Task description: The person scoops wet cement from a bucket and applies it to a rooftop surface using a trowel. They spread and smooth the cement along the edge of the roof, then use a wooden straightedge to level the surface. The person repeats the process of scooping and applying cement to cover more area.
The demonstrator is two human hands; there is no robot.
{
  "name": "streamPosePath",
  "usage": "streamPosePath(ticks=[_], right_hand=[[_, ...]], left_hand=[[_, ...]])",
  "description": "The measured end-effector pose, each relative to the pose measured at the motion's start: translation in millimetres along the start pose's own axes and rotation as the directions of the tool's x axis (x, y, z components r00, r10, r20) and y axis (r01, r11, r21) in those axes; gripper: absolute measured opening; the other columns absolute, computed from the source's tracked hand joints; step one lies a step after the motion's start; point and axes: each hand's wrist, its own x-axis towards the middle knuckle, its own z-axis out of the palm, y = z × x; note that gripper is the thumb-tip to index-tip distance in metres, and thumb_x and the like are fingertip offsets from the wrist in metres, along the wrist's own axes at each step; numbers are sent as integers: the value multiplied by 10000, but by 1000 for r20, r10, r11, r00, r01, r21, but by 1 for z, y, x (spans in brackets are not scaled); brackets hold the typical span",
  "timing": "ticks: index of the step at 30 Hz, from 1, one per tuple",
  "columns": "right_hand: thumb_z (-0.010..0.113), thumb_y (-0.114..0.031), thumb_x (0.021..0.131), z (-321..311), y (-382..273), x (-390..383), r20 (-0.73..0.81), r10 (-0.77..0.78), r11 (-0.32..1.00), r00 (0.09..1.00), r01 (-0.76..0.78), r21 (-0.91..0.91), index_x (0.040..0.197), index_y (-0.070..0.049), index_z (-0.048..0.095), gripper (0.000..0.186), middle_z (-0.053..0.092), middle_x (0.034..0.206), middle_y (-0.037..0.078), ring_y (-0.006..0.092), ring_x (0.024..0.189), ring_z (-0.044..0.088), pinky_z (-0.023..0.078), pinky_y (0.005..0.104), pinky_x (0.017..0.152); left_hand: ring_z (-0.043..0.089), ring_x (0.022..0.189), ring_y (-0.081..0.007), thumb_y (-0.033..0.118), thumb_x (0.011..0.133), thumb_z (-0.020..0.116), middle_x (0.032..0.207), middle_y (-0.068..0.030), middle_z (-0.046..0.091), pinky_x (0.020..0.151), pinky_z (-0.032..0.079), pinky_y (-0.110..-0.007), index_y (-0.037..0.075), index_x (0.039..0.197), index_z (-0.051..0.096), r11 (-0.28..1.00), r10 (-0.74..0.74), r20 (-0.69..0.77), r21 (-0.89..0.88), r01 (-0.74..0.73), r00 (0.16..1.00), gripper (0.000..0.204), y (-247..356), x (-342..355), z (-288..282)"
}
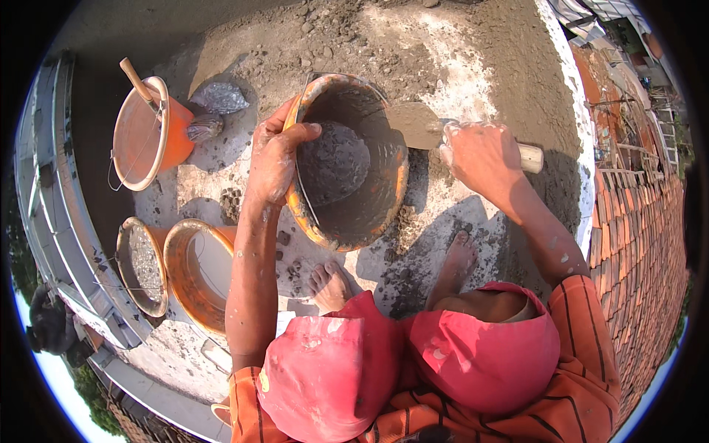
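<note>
Red trouser legs (317, 376) nearest us, orange striped sleeves (587, 317) either side. Bare feet (330, 288) on the floor (461, 44), just ahead. Beyond them, our mortar-crusted orange bucket (380, 196), front and centre, mouth toward us, grey mortar (336, 162) at the bottom. Left hand (273, 159) has its left rim: thumb over the inside, fingers wrapped outside, pinching the wall. Right hand (484, 151) has its fingers curled tight round the trowel (413, 125); wooden handle points right, blade overlaps the bucket's right rim. Can't tell if blade and rim touch.

Off to our left, two buckets side by side: a speckled-fill bucket (145, 304) and an orange bucket of greyish liquid (185, 262). Past those, a bright orange pail (177, 136) with a wooden-handled tool (133, 77) in it, clear plastic bag (221, 96) near it. Farther out right: terracotta roof tiles (631, 273).
</note>
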Motion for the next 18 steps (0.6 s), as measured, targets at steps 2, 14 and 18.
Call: streamPosePath(ticks=[2, 14, 18], right_hand=[[580, -257, 823, 10, -23, 25, 92, -189, 982, 978, 191, -8, 693, -11, 653, 288, 668, 721, 167, 346, 709, 674, 509, 471, 692], [502, -312, 839, 81, -44, 20, 13, -225, 833, 974, 185, 522, 789, 1, 631, 342, 622, 666, 242, 422, 661, 635, 481, 537, 652], [529, -313, 847, 70, -40, 14, -54, -175, 819, 983, 176, 546, 821, 10, 636, 341, 624, 676, 241, 426, 654, 637, 488, 543, 640]], left_hand=[[602, 1012, -148, -20, 759, 524, 1135, -96, 639, 948, 445, -278, -14, 1238, 579, 998, -33, 25, 56, 31, 999, 482, 1, -9, 5], [639, 951, -189, -1, 746, 528, 1078, -132, 652, 889, 517, -319, -45, 1223, 561, 998, 58, -50, -6, -58, 997, 480, 0, -7, -29], [646, 964, -221, 26, 784, 542, 1123, -158, 634, 880, 531, -338, -46, 1248, 520, 995, 69, 5, -75, -69, 998, 470, 3, -8, -46]])
